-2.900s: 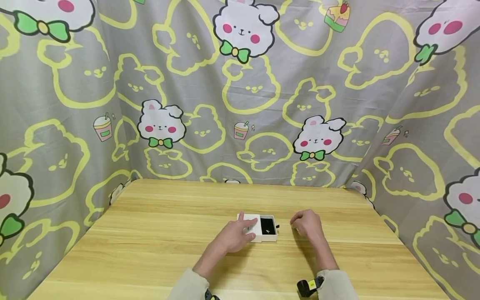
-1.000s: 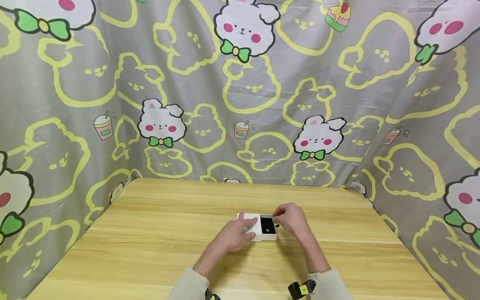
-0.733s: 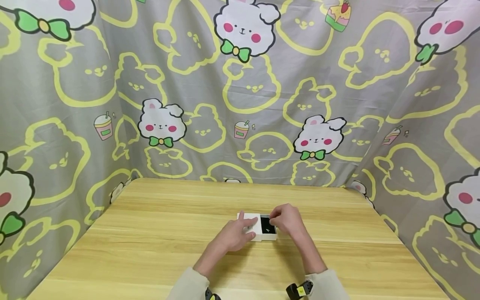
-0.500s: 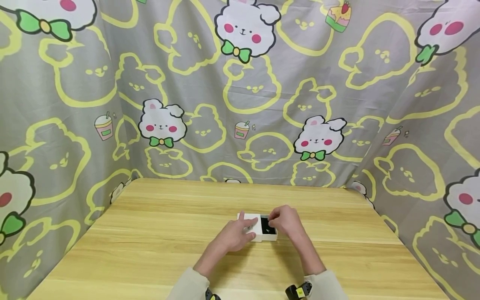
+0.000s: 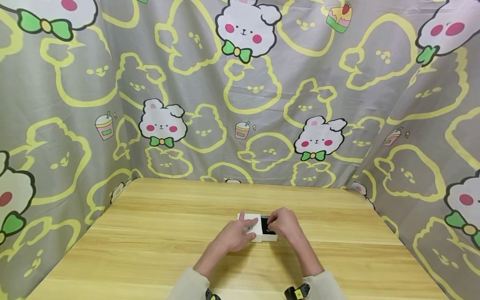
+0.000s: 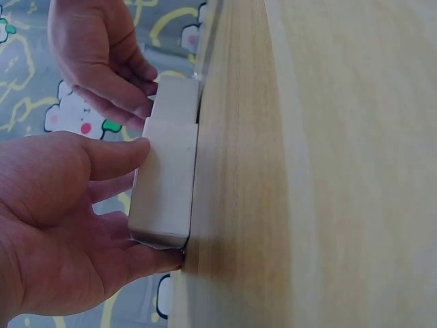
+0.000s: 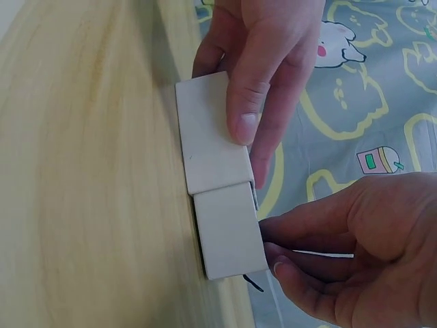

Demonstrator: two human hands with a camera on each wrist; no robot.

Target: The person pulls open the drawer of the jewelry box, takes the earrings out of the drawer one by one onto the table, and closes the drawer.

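A small white slide-out box [image 5: 257, 238] lies on the table, its drawer [image 5: 270, 238] pulled partly out to the right. Inside the drawer is a black piece [image 5: 264, 225] with a small pale mark. My left hand [image 5: 233, 234] holds the box's sleeve, thumb along the near side and fingers spread over top and end. Over the drawer's open part, my right hand [image 5: 283, 222] has its fingertips brought together at the black piece. Whether something small is between them is hidden. A black pull tab [image 7: 253, 282] sticks out of the drawer's end.
The wooden table [image 5: 150, 233] stretches around the box on all sides. Grey patterned curtains [image 5: 202, 91] hang behind it and along both sides. A wrist camera [image 5: 296, 292] sits at the right sleeve.
My right hand came from the right of the box to the drawer, then shifted slightly left and nearer over the black piece. My left hand and the box have stayed put.
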